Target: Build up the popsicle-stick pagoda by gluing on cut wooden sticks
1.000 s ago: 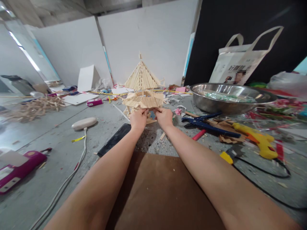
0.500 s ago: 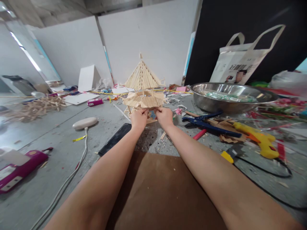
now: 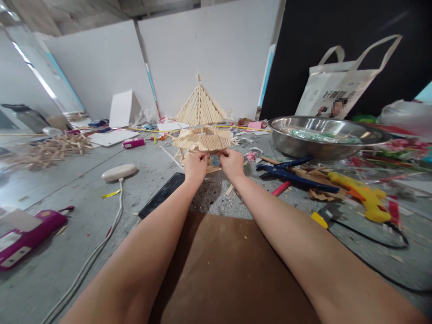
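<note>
A model pavilion [image 3: 201,105] of pale wooden sticks stands upright on the floor in front of me, with a pointed upper roof and a wider lower roof. My left hand [image 3: 196,166] is closed, its thumb and fingers pinched at the front edge of the lower roof. Just right of it, my right hand [image 3: 232,163] pinches the same edge, a small gap between the two hands. My fingers hide the exact spots they grip, and whether a small stick is also between them cannot be seen. A black phone-like slab [image 3: 162,195] lies beside my left wrist.
Right are blue pliers-like cutters [image 3: 297,175], a yellow glue gun [image 3: 366,195] with black cable, and a steel basin [image 3: 324,150]. Left are a white corded device [image 3: 119,173], a purple power strip [image 3: 30,240] and piled sticks [image 3: 50,150]. A brown board [image 3: 216,270] lies nearest me.
Both hands keep their pinch at the lower roof edge and barely shift. The view moves only very slightly; the pavilion stays in place.
</note>
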`<state>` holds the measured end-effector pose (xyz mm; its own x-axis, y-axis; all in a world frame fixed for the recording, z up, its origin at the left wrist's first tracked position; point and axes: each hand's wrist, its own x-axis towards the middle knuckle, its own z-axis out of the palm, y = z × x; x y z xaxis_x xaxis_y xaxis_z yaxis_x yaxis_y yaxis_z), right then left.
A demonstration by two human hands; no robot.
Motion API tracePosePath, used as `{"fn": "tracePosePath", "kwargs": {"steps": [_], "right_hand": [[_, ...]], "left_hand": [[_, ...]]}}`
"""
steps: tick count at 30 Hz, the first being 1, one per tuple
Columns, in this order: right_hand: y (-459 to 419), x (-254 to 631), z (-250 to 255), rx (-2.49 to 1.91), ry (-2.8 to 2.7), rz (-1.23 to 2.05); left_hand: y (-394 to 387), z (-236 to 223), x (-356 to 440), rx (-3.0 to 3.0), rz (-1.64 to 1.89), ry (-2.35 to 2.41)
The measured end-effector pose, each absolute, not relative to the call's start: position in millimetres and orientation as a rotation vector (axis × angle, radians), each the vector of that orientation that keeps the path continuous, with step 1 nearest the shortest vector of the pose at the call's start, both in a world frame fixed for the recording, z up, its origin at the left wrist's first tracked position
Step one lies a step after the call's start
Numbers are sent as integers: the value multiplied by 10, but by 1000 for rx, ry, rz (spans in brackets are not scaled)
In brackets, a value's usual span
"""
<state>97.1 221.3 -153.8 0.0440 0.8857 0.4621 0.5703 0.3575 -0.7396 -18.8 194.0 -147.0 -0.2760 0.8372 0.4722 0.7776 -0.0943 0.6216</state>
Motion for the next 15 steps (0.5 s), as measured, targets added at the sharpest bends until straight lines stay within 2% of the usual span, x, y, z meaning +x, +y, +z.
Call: {"fn": "tracePosePath", "kwargs": {"steps": [9, 15], "right_hand": [[2212, 1024, -1528, -1386, -1689, 409], [2113, 1233, -1423, -1452, -1734, 651]], "left_hand": [[1974, -1496, -207, 1843, 1348, 2040], [1995, -1529, -229, 1854, 1357, 2026]]}}
